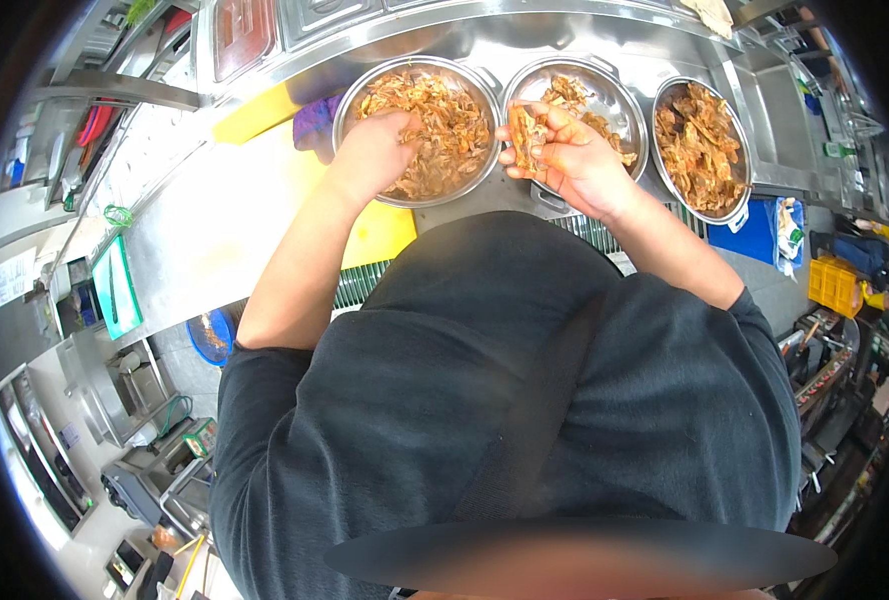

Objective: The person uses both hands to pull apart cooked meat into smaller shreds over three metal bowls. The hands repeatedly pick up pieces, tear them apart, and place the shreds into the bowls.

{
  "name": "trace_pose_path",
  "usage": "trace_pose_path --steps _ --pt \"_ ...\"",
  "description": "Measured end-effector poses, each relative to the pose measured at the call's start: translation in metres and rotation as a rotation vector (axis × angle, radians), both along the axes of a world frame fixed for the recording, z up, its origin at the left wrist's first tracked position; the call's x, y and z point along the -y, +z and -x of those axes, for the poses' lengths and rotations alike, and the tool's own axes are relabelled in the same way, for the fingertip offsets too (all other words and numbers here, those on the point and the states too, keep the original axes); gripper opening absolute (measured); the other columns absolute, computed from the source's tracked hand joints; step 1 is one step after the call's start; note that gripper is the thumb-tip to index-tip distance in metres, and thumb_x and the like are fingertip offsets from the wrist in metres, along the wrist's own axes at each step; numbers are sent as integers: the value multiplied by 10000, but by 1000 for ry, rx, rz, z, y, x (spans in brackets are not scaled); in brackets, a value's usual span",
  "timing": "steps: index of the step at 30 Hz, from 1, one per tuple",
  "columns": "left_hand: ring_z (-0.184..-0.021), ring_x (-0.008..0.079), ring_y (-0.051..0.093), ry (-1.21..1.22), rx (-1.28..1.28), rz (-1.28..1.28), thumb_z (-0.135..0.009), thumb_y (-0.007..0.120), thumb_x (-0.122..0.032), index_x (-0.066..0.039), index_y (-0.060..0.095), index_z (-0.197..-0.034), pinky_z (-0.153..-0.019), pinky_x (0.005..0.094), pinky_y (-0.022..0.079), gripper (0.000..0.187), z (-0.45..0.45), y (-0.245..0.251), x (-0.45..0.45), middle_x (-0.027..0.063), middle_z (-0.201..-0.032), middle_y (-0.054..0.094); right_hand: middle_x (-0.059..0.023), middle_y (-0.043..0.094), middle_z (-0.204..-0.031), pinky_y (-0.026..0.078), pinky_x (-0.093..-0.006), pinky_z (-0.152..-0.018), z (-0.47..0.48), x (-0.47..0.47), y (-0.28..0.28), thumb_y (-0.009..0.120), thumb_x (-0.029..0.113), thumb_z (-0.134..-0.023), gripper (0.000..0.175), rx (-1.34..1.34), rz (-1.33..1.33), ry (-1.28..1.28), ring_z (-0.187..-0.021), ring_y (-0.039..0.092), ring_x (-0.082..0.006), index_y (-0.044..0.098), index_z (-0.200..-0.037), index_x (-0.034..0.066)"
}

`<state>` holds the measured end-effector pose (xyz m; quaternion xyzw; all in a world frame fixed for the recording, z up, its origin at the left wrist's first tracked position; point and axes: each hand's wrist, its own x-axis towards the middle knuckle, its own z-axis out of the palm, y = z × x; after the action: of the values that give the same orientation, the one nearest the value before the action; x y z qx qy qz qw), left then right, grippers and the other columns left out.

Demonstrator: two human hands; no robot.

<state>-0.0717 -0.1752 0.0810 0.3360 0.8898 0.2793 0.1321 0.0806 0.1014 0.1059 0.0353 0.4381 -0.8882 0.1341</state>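
Observation:
My left hand [377, 150] reaches into the left metal bowl, its fingers among brown shredded food [452, 127]; the blurred fingertips do not show whether they grip any. My right hand [576, 157] holds a brown, wrinkled piece of food [525, 139] between thumb and fingers, over the near-left rim of the middle metal bowl [624, 97]. A few brown pieces [567, 91] lie in that bowl, with bare metal showing around them. Larger brown pieces [699, 150] fill the right metal bowl [669, 180]. The left bowl [347, 97] is full of thinner shreds.
A yellow cutting board [381, 232] lies left of my body, with a purple cloth [317, 124] beside the left bowl. Lidded food pans [243, 37] line the counter's back. At right stand a sink basin [771, 112] and a blue container [741, 236]. A blue bucket [210, 337] stands lower left.

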Motion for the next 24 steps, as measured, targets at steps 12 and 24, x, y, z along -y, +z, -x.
trace_pose_path --steps 12,24 --pt "-910 135 694 75 357 -347 -886 796 -14 -8 602 -1392 -838 284 565 542 -66 49 -64 76 -1066 712 -67 713 -1171 534 -269 -933 16 21 -26 638 5 -975 403 -103 -555 -110 -1060 669 -131 617 -1376 -24" --pt "-1034 181 739 24 336 -326 -896 715 33 13 571 -1426 -896 309 585 549 -70 47 -57 139 -1164 738 -98 716 -1153 619 -314 -865 20 20 -2 709 33 -975 390 107 -352 -4 -1028 709 -163 622 -1350 -24"
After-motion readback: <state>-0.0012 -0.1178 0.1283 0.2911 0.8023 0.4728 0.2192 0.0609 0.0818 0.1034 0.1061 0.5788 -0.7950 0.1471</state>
